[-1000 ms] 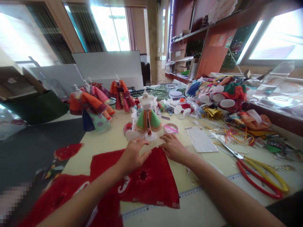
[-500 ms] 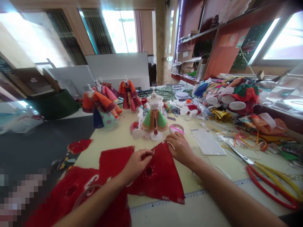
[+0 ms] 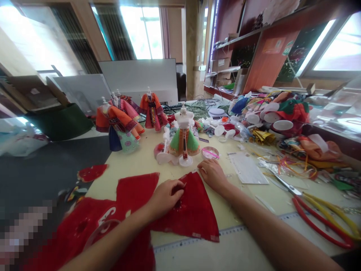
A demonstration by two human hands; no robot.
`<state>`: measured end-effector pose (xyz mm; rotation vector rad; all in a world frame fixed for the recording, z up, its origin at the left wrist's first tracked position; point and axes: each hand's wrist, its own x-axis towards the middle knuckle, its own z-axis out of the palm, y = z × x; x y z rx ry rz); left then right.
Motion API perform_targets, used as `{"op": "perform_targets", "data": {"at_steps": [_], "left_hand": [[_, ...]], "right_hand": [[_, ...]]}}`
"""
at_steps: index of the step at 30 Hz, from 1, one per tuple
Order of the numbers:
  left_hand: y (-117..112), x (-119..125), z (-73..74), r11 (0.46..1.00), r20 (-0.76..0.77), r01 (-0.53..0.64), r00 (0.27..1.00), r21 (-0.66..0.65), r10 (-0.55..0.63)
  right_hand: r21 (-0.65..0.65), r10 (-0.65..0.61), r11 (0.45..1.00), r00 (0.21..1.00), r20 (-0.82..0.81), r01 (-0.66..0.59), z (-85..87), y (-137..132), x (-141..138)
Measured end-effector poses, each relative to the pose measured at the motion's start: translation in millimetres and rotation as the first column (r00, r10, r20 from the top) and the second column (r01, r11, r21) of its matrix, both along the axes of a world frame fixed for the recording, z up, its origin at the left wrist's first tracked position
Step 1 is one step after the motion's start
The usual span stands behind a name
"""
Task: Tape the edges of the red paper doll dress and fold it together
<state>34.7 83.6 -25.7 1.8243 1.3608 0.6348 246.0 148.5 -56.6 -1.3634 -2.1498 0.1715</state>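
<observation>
A red fabric piece (image 3: pixel 194 210) with a flower pattern lies on the yellow table (image 3: pixel 141 162) in front of me. My left hand (image 3: pixel 165 195) is closed, pinching the fabric's top edge and pulling it back into a fold. My right hand (image 3: pixel 213 174) rests with curled fingers on the fabric's upper right corner. Just beyond both hands stands a small mannequin in a green and orange dress (image 3: pixel 184 139) on a white base.
More dressed mannequins (image 3: pixel 118 120) stand at the back left. A small round dish (image 3: pixel 210 152) sits by my right hand. Red-and-yellow-handled scissors (image 3: pixel 318 218) lie at the right. Fabric scraps, ribbons and white cups (image 3: pixel 282 125) crowd the far right. More red cloth (image 3: pixel 84 229) lies at the lower left.
My left hand went from flat on the cloth to a pinch and drew the top edge back toward me. My right hand stayed at the corner.
</observation>
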Motion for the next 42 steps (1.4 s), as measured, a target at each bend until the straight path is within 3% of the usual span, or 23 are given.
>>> {"op": "perform_targets", "data": {"at_steps": [4,7,11,13,16,20,26,30,35,38,42], "left_hand": [[0.0,0.1,0.3,0.998,0.078,-0.016,0.997,-0.053,0.02],[-1.0,0.5,-0.1,0.995,0.17,-0.024,0.985,-0.093,0.04],[-5.9,2.1,2.1,0.969,0.444,-0.023,0.886,-0.245,0.133],[-9.4,3.5,5.0,0.943,0.559,0.007,0.807,-0.331,0.19],[-13.3,5.6,8.2,0.93,0.613,0.049,0.764,-0.364,0.199],[-14.1,6.1,4.0,0.953,0.586,0.068,0.801,-0.295,0.124],[-13.0,4.4,-6.1,0.989,0.486,0.058,0.874,-0.137,0.017],[-12.9,5.6,-5.7,0.996,0.437,0.046,0.899,-0.08,-0.006],[-13.9,7.6,-4.2,0.997,0.381,0.071,0.923,-0.036,-0.052],[-16.5,8.8,-2.0,0.997,0.304,0.078,0.949,0.013,-0.078],[-19.4,7.6,1.5,0.994,0.126,0.014,0.992,0.111,-0.028]], "right_hand": [[-0.045,-0.013,0.999,0.992,-0.128,0.008,4.3,-1.8,-1.0],[-0.102,0.034,0.993,0.963,-0.266,-0.063,13.4,-11.3,-5.1],[-0.249,0.073,0.944,0.872,-0.483,-0.217,26.8,-29.0,-15.4],[-0.345,0.032,0.892,0.802,-0.597,-0.293,31.1,-36.5,-20.1],[-0.478,-0.082,0.766,0.673,-0.735,-0.429,33.6,-43.9,-24.1],[-0.544,-0.257,0.61,0.506,-0.823,-0.576,33.5,-48.0,-25.0],[-0.513,-0.413,0.531,0.323,-0.851,-0.674,32.4,-47.2,-25.7],[-0.485,-0.448,0.504,0.263,-0.854,-0.715,29.6,-45.5,-26.8],[-0.483,-0.463,0.502,0.248,-0.851,-0.718,26.3,-45.7,-30.2],[-0.492,-0.439,0.547,0.269,-0.857,-0.677,27.4,-48.2,-31.6],[-0.499,-0.367,0.667,0.338,-0.867,-0.554,31.1,-48.1,-28.6]]}}
